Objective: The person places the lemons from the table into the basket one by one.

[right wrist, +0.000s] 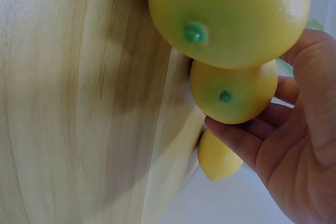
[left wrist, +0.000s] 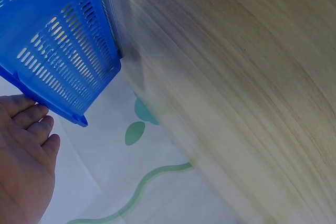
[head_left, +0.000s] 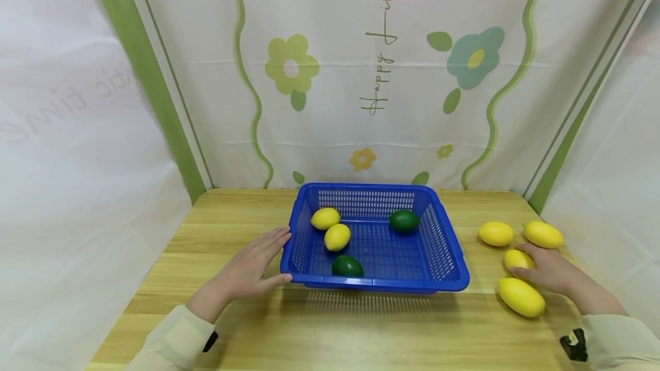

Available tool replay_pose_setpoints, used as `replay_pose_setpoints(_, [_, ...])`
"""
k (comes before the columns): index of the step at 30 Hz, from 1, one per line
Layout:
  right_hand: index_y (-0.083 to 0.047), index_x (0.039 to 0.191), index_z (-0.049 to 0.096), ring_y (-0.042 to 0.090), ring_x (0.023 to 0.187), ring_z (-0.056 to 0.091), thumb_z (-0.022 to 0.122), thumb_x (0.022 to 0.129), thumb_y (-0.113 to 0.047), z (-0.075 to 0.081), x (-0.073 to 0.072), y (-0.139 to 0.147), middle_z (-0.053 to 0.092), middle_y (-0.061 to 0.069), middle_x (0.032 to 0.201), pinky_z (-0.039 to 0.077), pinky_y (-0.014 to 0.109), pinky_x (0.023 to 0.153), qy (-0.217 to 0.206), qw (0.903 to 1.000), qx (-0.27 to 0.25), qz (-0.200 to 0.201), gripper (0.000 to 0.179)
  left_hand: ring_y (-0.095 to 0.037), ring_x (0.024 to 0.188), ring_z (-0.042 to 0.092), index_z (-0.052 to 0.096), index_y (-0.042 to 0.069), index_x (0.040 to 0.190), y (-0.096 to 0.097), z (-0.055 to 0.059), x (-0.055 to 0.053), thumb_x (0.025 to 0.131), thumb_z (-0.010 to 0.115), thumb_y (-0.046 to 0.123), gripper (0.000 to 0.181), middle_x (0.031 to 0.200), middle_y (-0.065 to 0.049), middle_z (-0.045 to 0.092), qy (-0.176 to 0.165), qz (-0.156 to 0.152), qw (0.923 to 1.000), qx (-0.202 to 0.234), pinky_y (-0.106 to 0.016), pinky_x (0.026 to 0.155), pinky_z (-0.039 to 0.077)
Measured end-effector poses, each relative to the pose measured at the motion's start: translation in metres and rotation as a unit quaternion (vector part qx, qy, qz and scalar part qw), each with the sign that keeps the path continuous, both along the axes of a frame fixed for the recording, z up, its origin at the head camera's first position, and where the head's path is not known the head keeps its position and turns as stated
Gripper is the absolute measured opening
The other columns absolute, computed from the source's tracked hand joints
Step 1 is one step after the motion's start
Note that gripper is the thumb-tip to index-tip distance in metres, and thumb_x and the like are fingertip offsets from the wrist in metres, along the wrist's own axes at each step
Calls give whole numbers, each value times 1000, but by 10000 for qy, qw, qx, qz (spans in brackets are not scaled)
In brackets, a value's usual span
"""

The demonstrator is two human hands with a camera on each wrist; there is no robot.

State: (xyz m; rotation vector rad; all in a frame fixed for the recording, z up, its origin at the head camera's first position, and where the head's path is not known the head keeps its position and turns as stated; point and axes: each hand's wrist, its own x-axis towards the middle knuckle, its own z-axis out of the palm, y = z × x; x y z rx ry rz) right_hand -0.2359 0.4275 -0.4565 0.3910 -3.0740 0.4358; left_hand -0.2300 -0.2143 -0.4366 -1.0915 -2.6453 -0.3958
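Observation:
A blue plastic basket (head_left: 375,287) stands on the table, with two lemons (head_left: 325,218) and two dark green oval fruits (head_left: 404,221) inside it. My left hand (head_left: 252,265) lies against the basket's left side, its fingers fairly straight and the fingertips at the rim, as the left wrist view also shows. On the right of the table, my right hand (head_left: 549,268) grips a lemon (right wrist: 231,90) between thumb and fingers. A larger lemon (head_left: 521,297) lies just in front of it, and two more lemons (head_left: 496,233) sit behind.
The wooden table (head_left: 361,339) ends at a printed curtain (head_left: 330,125) at the back, with white cloth on both sides. A black strap piece (head_left: 574,344) shows by the right sleeve.

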Motion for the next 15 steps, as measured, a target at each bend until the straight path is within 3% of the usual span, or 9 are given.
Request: replay_pose_setpoints(15, [19, 123, 51, 59, 102, 52, 75, 85, -30, 2, 1, 1, 52, 44, 117, 46, 65, 79, 1, 10000, -40, -26, 66, -33, 141, 30, 37, -2, 147, 0, 0, 0, 93, 56, 55, 81, 153, -18, 33, 11, -13, 10000, -58, -48, 111, 32])
